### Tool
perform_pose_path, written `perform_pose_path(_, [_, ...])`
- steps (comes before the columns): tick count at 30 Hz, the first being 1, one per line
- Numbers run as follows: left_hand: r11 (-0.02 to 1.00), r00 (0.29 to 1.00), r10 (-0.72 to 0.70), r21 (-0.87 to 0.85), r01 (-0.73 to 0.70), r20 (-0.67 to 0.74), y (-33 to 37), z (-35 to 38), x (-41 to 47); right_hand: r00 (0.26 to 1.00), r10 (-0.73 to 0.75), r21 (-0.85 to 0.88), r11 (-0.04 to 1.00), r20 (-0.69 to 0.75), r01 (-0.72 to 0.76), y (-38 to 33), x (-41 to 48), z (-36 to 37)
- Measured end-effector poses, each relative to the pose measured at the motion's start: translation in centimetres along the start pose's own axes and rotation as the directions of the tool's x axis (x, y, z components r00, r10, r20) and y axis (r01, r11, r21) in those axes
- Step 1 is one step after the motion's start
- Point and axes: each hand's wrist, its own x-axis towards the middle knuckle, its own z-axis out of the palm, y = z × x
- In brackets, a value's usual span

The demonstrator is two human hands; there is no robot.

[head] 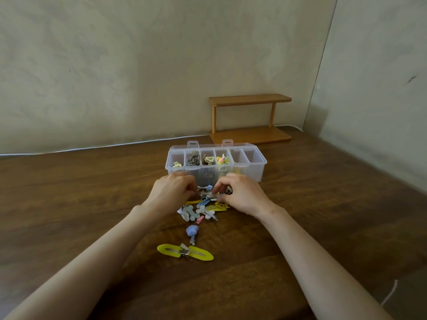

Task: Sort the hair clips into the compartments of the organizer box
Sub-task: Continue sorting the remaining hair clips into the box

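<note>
- The left hand [172, 191] rests at the left edge of the clip pile, fingers curled inward and pinched narrow on the left end of a silver metal clip [209, 195]; the fingertips are partly hidden, so the exact grip is unclear.
- The hair clips [203, 210] lie in a loose heap on the brown wooden worktop [69, 204], just in front of the box: bone-shaped grey ones, blue ones, yellow ones and a small pink one, several overlapping.
- Nearer the person, apart from the heap, lies a blue rounded clip [191, 230], and nearer still a pair of yellow oval snap clips [184, 251] touching end to end.
- The clear organizer box [254, 172] stands open behind the heap, its row of compartments running left to right. The four left ones hold clips; the two right ones look bare from this angle.
- The right hand [242, 195] meets the left over the heap, fingers bent and closed on the right end of the same silver clip.
- A small wooden shelf [250, 118] stands against the wall behind the box, to the right.
</note>
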Motion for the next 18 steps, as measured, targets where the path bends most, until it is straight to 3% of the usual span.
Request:
perform_pose_path(6, [0.999,0.977,-0.039,-0.008,0.041,0.212,-0.7,-1.0,0.4,0.998,0.057,0.048,0.997,0.025,-0.058,0.5,-0.1,-0.9])
perform_pose_path(11, [0.999,0.958,-0.048,0.021,0.043,0.281,-0.7,-1.1,0.4,0.995,0.088,0.029,0.996,0.045,-0.090,1.1,-0.1,-1.4])
perform_pose_path(15, [0.999,0.960,-0.045,0.014,0.043,0.278,-0.7,-1.0,0.4,0.998,-0.002,0.061,0.998,-0.060,0.006,0.4,-0.1,-0.6])
perform_pose_path(18, [0.999,0.958,-0.048,-0.003,0.051,0.282,-0.6,-0.9,0.4,0.995,-0.102,0.003,0.995,-0.021,0.102,-0.3,0.1,0.5])
